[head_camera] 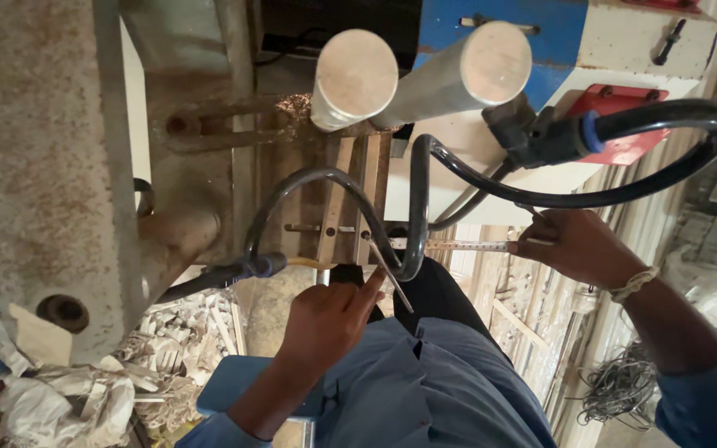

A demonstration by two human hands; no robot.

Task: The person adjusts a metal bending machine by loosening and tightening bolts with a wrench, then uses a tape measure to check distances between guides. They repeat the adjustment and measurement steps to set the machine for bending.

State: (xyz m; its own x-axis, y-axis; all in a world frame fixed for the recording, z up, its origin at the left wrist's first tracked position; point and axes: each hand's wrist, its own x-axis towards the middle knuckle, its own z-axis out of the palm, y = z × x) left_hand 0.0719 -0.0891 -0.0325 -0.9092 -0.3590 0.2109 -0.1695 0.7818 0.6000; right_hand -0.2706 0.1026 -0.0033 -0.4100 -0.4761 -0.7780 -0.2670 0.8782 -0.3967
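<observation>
Holding: my left hand [325, 319] pinches a thin metal strip [392, 278] so it stays level.
Steadying: my right hand [570, 245] clamps its far end beneath the black hose [624, 195].

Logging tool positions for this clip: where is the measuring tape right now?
In the head view, the measuring tape runs level across the centre, its right end pinched by the right hand, stretching left toward the left hand, below the two metal cylinders and behind the black hose.
</observation>
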